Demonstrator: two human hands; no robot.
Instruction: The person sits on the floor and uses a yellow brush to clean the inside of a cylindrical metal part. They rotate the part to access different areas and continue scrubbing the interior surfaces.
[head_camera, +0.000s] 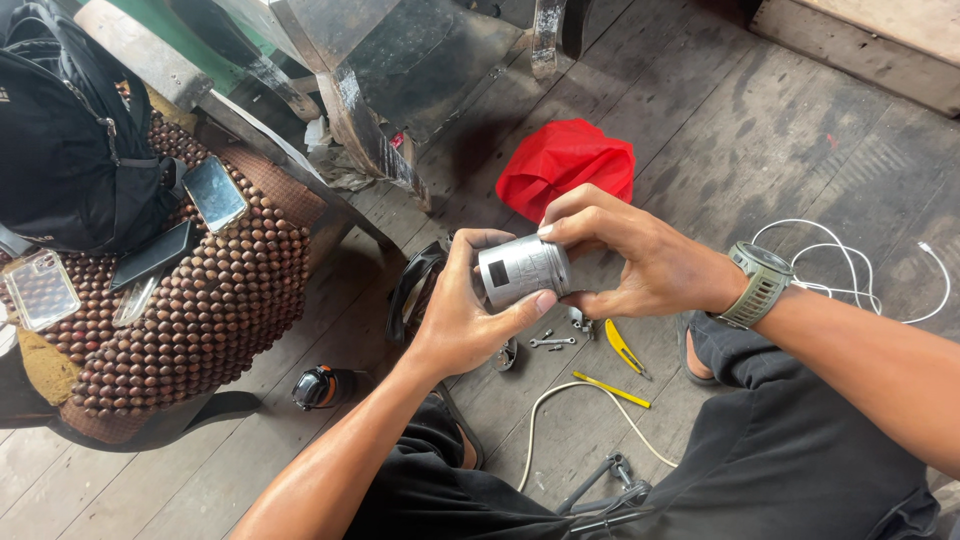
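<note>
A black bag (70, 150) and phones (214, 192) rest on a brown beaded seat (200, 320) at 9 o'clock. A small black bottle (318, 387) lies on the wooden floor (760, 140) at 7 o'clock.

The left hand (460, 315) comes up from 7 o'clock with the arm bent. Its grip is wrapped around a silver metal cylinder (523, 268), thumb pressed under it and fingers (480, 240) curled over the top. The cylinder sits in the middle, held up above the floor.

The right hand (630, 262) reaches in from 3 o'clock, with a green watch (760, 284) on the wrist. Its grip pinches the cylinder's right end, fingertips on top and thumb below.

A red bag (566, 160) lies at 12 o'clock. Yellow tools (622, 348) and small screws (551, 342) lie on the floor under the hands. A white cable (850, 262) lies at 3 o'clock.
</note>
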